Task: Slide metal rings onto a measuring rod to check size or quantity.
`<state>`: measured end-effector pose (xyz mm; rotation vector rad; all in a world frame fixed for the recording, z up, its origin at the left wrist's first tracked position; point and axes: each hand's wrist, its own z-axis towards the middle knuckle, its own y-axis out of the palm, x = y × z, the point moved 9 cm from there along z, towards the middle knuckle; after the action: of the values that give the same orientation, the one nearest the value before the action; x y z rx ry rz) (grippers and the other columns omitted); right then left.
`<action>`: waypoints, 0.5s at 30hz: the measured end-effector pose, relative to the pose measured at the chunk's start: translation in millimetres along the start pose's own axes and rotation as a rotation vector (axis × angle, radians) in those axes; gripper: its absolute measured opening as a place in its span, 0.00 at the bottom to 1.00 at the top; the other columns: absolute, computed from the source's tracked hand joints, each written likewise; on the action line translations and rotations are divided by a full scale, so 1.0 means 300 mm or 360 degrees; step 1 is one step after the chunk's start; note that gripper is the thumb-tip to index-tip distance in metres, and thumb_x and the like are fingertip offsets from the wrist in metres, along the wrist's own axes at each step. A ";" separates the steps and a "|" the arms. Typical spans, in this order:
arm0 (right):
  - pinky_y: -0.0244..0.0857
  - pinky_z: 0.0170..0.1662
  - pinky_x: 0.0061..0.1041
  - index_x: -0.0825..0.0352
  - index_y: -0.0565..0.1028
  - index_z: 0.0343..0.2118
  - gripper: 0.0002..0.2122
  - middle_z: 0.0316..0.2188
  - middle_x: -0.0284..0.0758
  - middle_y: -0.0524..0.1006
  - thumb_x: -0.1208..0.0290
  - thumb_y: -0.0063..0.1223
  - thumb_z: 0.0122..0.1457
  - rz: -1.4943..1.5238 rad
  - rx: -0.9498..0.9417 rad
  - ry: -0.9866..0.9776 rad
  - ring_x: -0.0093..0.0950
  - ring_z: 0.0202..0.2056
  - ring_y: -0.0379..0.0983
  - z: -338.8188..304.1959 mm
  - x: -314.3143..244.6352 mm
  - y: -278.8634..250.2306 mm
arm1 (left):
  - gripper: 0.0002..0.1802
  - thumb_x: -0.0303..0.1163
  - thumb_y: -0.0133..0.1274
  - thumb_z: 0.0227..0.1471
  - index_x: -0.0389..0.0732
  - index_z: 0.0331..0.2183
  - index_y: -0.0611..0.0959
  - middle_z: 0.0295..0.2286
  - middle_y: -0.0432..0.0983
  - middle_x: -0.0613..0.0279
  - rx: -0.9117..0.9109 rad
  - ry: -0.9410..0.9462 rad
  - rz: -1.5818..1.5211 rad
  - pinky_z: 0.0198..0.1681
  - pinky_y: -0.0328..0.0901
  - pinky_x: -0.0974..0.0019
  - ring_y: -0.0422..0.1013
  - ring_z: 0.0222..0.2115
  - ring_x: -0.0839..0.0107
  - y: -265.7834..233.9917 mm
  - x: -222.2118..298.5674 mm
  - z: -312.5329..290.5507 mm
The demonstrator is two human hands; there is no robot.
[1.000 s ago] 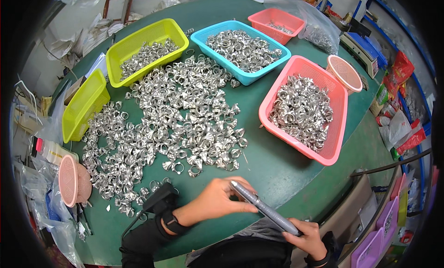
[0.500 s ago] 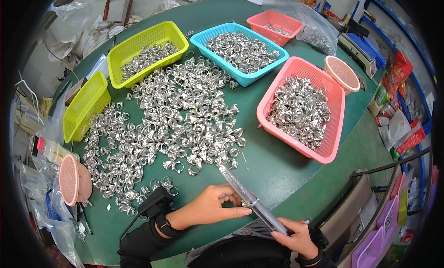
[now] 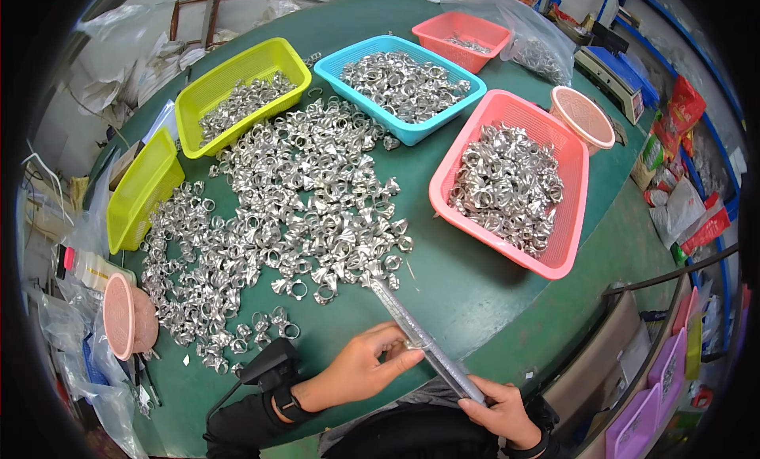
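Note:
A tapered grey metal ring mandrel slants across the front of the green table, its narrow tip by the heap of rings. My right hand is closed round its thick lower end. A silver ring sits around the mandrel partway along. From the left, my left hand meets that ring, thumb and fingertips pinching at its side; the fingertips are partly hidden. Beyond the tip spreads a wide heap of silver-coloured rings, many with broad, shaped tops.
Baskets ring the heap: a yellow-green basket, a second, tilted yellow-green one, a blue basket, a large pink basket and a smaller pink one. Most hold rings. A blue scale stands far right, a peach round basket at left.
The view has shifted slightly. My left thumb and fingers have drawn in closer to the ring on the mandrel. My right hand keeps its hold on the thick end.

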<state>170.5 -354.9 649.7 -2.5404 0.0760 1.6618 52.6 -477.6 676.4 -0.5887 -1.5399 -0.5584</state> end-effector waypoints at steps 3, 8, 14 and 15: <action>0.49 0.15 0.09 0.75 0.67 0.36 0.14 0.13 0.25 0.65 0.78 0.50 0.44 -0.0173 -0.0111 -0.0042 0.11 0.14 0.58 -0.031 0.037 -0.020 | 0.11 0.31 0.46 0.45 0.34 0.31 0.71 0.19 0.61 0.70 0.0519 -0.0126 -0.0280 0.21 0.53 0.81 0.55 0.19 0.85 -0.236 0.010 0.028; 0.50 0.16 0.09 0.73 0.68 0.35 0.13 0.14 0.25 0.65 0.76 0.50 0.45 0.0110 -0.0050 0.0296 0.10 0.15 0.58 -0.051 0.129 -0.062 | 0.10 0.23 0.49 0.41 0.32 0.31 0.70 0.21 0.64 0.69 0.0346 -0.0096 -0.0130 0.22 0.54 0.82 0.57 0.20 0.87 -0.123 0.019 0.041; 0.49 0.15 0.09 0.72 0.69 0.35 0.12 0.14 0.23 0.64 0.75 0.50 0.45 0.0152 -0.0005 0.0266 0.09 0.14 0.56 -0.032 0.115 -0.071 | 0.18 0.21 0.53 0.35 0.30 0.34 0.71 0.30 0.69 0.58 0.0239 0.0443 0.0136 0.31 0.61 0.75 0.65 0.29 0.77 -0.052 0.376 0.322; 0.49 0.15 0.09 0.72 0.68 0.35 0.13 0.13 0.23 0.64 0.76 0.50 0.45 0.0188 0.0025 0.0250 0.10 0.14 0.56 -0.034 0.104 -0.081 | 0.18 0.21 0.53 0.35 0.30 0.34 0.71 0.30 0.69 0.58 0.0254 0.0447 0.0131 0.31 0.61 0.75 0.65 0.29 0.77 -0.066 0.404 0.355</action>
<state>194.7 -331.5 626.7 -2.6984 0.2548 1.4889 -44.2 -417.3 792.2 -0.4293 -1.2748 -0.4310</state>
